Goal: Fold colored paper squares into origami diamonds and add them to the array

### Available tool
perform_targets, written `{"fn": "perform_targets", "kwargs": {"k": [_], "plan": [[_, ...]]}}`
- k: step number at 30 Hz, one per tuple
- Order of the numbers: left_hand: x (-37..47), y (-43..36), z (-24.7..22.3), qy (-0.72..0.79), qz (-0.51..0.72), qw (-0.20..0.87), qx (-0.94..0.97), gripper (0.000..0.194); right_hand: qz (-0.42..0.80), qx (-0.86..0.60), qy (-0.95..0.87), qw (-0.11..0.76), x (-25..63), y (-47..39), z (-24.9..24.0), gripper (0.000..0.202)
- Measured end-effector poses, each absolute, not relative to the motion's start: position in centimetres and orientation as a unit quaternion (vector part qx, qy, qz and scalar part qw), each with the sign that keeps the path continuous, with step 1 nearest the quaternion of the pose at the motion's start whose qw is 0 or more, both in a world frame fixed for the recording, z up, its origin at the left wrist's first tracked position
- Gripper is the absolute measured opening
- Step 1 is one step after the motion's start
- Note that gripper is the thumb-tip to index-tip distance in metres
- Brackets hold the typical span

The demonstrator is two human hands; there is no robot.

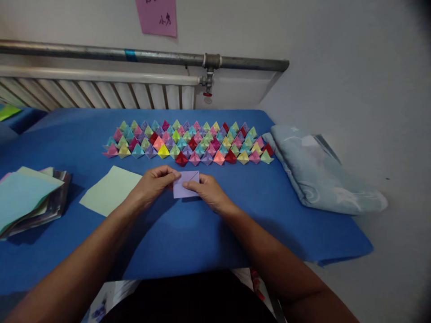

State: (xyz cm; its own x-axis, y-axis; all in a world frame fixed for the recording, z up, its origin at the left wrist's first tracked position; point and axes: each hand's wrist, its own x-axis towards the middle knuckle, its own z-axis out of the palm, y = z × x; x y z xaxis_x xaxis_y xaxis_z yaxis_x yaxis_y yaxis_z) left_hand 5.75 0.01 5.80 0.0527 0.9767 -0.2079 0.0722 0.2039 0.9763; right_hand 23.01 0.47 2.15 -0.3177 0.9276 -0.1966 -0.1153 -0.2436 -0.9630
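Note:
A folded purple paper (182,190) is held between both hands above the blue cloth, its face toward me with a diagonal crease near the upper right corner. My left hand (158,181) pinches its upper left corner. My right hand (210,190) grips its right side, the thumb lying across the front and the other fingers hidden behind. Just beyond stand rows of small folded paper boats (191,143) in many colours. A pale green paper sheet (111,190) lies flat beside my left forearm, which covers part of it.
At the left is a stack of coloured paper (27,193). A folded grey-blue blanket (326,179) lies at the right against the wall. Behind the blue-covered table (188,242) run a radiator (134,94) and a metal pipe (161,57); a pink note (158,18) hangs above.

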Motion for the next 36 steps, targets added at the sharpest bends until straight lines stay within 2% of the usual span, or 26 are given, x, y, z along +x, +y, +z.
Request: {"fn": "perform_targets", "kwargs": {"k": [6, 11, 14, 17, 20, 23, 30, 36], "plan": [[4.3, -0.1, 4.8, 0.517, 0.353, 0.535, 0.568, 0.028, 0.548, -0.447, -0.597, 0.38, 23.2, 0.3, 1.5, 0.019], [3.5, -0.3, 3.8, 0.522, 0.332, 0.446, 0.647, 0.022, 0.418, -0.434, -0.715, 0.354, 23.3, 0.4, 1.0, 0.016], [3.3, -0.6, 3.4, 0.504, 0.317, 0.327, 0.734, 0.013, 0.27, -0.406, -0.809, 0.328, 23.6, 0.5, 1.1, 0.012], [3.3, -0.6, 2.6, 0.461, 0.317, 0.162, 0.813, 0.009, 0.101, -0.377, -0.88, 0.271, 23.9, 0.5, 1.4, 0.018], [3.3, -0.6, 1.4, 0.435, 0.302, 0.038, 0.847, 0.012, 0.018, -0.361, -0.907, 0.216, 23.8, 0.4, 1.3, 0.025], [3.2, -0.8, 0.4, 0.424, 0.263, -0.01, 0.866, 0.018, 0.002, -0.345, -0.92, 0.185, 23.6, 0.1, 0.8, 0.028], [2.3, -2.6, 0.0, 0.383, 0.167, 0.002, 0.908, 0.019, 0.031, -0.307, -0.944, 0.12, 24.0, -1.1, 0.0, 0.02], [2.2, -3.7, 0.3, 0.385, 0.175, 0.035, 0.906, 0.022, 0.123, -0.346, -0.916, 0.161, 25.3, -2.0, 0.0, 0.029]]}}
